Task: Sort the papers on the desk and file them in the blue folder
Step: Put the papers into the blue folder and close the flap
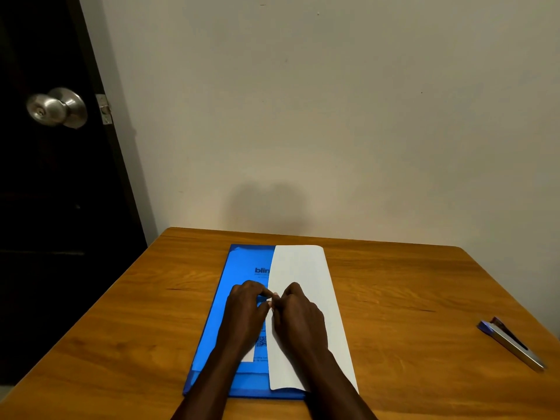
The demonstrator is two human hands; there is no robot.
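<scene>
A blue folder (239,268) lies flat in the middle of the wooden desk (121,328), with printed text and a code patch on its cover. White paper (303,268), folded lengthwise, covers the folder's right half. My left hand (247,310) and my right hand (298,313) meet at the paper's left edge. Both have curled fingers, and their fingertips pinch that edge near the folder's middle. The lower part of the folder and paper is hidden by my forearms.
A blue and silver stapler (512,344) lies near the desk's right edge. The desk stands against a plain wall (333,116). A dark door with a round metal knob (57,107) is at the left.
</scene>
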